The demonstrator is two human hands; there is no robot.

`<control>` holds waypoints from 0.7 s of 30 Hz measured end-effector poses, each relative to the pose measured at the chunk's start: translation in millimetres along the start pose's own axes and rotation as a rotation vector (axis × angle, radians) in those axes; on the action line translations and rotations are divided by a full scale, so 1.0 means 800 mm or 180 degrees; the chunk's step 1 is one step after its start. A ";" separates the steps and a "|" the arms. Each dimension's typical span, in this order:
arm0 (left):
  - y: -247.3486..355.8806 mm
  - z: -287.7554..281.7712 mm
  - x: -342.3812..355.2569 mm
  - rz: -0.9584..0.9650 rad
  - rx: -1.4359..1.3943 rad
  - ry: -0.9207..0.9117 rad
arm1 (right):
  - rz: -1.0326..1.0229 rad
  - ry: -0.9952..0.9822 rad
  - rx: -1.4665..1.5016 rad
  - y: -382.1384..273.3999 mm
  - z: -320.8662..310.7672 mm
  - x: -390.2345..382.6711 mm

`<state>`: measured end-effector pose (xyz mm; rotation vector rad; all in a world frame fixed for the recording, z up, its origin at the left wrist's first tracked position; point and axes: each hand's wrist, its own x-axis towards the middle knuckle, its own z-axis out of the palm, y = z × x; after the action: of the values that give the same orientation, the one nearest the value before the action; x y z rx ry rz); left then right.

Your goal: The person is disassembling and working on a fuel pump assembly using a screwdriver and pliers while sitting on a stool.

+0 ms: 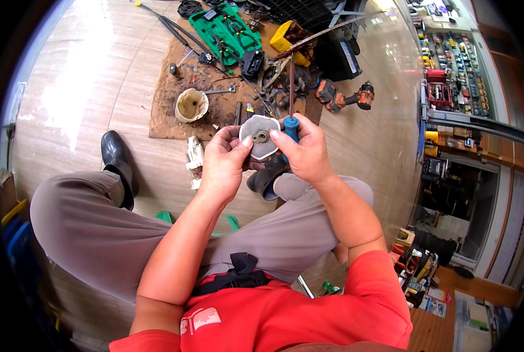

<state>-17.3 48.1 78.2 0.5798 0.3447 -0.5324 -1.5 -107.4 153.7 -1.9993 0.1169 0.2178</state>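
Note:
Between my hands, above the floor, is a grey, roughly round disc (pixel 256 146) with a pale scalloped rim and a metal hub at its centre. My left hand (pixel 226 154) grips its left side, thumb on the face and fingers behind. My right hand (pixel 306 149) presses its thumb near the hub. It also holds a screwdriver (pixel 290 124) with a blue handle, whose long shaft points up and away from me. Below my left wrist, a white and metal machine part (pixel 194 159) lies on the floor.
A stained cardboard sheet (pixel 162 120) carries a cream bowl-shaped housing (pixel 191 105), a wrench (pixel 221 90), a green tool case (pixel 226 32) and a yellow container (pixel 288 41). An orange and black cordless drill (pixel 344 95) lies to the right. Stocked shelves (pixel 455 70) stand far right.

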 end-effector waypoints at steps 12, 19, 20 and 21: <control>0.005 0.007 -0.006 0.0284 0.0645 0.0014 | 0.0479 -0.0128 0.0221 -0.005 -0.009 0.010; 0.003 0.007 -0.006 0.0064 0.0519 0.0074 | -0.0210 0.0128 -0.0575 -0.007 -0.006 0.001; 0.002 0.007 -0.005 -0.0007 0.0296 0.0042 | -0.0171 0.0199 -0.0444 -0.008 -0.006 0.001; 0.001 0.007 -0.005 -0.0074 0.0074 0.0015 | -0.0133 0.0264 -0.0309 -0.008 -0.004 0.002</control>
<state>-19.1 46.5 84.3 0.6001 0.3504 -0.5582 1.4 -107.9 160.3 -2.1060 0.1194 0.1157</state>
